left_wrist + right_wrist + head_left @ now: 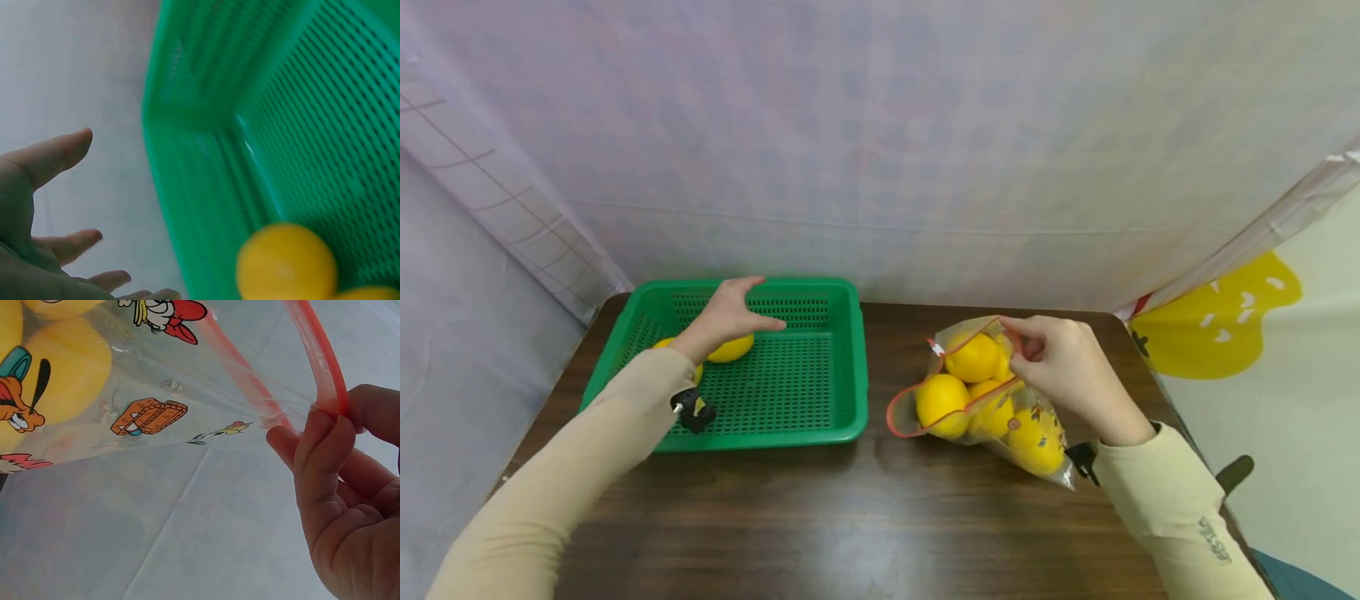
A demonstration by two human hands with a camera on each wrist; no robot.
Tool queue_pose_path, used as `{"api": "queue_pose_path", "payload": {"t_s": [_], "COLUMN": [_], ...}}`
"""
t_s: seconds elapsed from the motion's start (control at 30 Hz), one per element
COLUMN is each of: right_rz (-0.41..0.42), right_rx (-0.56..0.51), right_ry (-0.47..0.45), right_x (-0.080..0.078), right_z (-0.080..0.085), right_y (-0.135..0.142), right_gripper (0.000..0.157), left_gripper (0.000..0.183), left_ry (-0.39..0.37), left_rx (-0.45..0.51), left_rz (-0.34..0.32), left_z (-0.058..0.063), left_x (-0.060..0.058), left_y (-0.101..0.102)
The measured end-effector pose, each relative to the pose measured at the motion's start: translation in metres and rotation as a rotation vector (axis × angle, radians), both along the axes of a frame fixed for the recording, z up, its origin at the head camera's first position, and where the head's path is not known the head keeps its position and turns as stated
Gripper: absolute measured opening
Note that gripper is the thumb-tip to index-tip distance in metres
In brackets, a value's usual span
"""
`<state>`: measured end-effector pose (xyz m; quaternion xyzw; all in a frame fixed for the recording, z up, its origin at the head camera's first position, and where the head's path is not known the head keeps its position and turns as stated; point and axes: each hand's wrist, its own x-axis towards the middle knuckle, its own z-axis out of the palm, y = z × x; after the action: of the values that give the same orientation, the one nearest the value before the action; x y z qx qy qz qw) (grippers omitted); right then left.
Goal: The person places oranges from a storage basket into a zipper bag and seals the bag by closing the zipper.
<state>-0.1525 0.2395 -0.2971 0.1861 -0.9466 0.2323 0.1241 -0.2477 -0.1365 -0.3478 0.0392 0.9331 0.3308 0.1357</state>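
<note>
A clear zip bag (1033, 408) with a red rim and cartoon prints lies on the right of the table, its mouth open. Several round yellow lemon-like fruits (942, 400) are inside it. My right hand (1060, 358) pinches the bag's red rim (331, 381) between thumb and fingers. Over the left part of the green basket (797, 433) hovers my left hand (727, 315), thumb and fingers spread with nothing between them. Beneath that hand, more yellow fruits (732, 348) rest on the basket's floor, partly hidden by the hand and sleeve; one fruit (286, 262) shows close in the left wrist view.
A dark brown wooden table (850, 517) carries the basket and bag. Pale checked cloth (880, 167) hangs along the back edge. A yellow printed shape (1217, 325) shows on the white surface beyond the table's right edge.
</note>
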Motion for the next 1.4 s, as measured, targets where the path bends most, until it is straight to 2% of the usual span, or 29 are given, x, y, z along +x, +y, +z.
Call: {"api": "queue_pose_path", "payload": {"t_s": [0.2, 0.43, 0.63, 0.9, 1.27, 1.4], "right_rz": [0.007, 0.011, 0.009, 0.007, 0.008, 0.009], "right_rx": [-0.004, -0.009, -0.011, -0.012, 0.000, 0.002], "right_ry": [-0.004, 0.006, 0.001, -0.022, -0.026, -0.031], "right_x": [0.001, 0.002, 0.002, 0.002, 0.002, 0.002], "right_z": [0.001, 0.000, 0.000, 0.002, 0.002, 0.003], "right_y": [0.001, 0.002, 0.002, 0.002, 0.002, 0.002], "right_gripper": [0.034, 0.035, 0.035, 0.035, 0.036, 0.036], "left_gripper": [0.088, 0.091, 0.096, 0.099, 0.090, 0.082], "left_ry": [-0.053, -0.092, -0.128, -0.211, -0.312, -0.307], "left_rx": [-0.079, -0.100, -0.120, -0.136, -0.117, -0.109], "left_rz": [0.109, 0.163, 0.157, 0.158, 0.078, 0.082], "left_z": [-0.011, -0.025, -0.034, -0.038, -0.041, -0.046], "left_x": [0.002, 0.009, 0.015, 0.021, 0.018, 0.015], "left_y": [-0.032, -0.059, -0.076, -0.086, -0.090, -0.094]}}
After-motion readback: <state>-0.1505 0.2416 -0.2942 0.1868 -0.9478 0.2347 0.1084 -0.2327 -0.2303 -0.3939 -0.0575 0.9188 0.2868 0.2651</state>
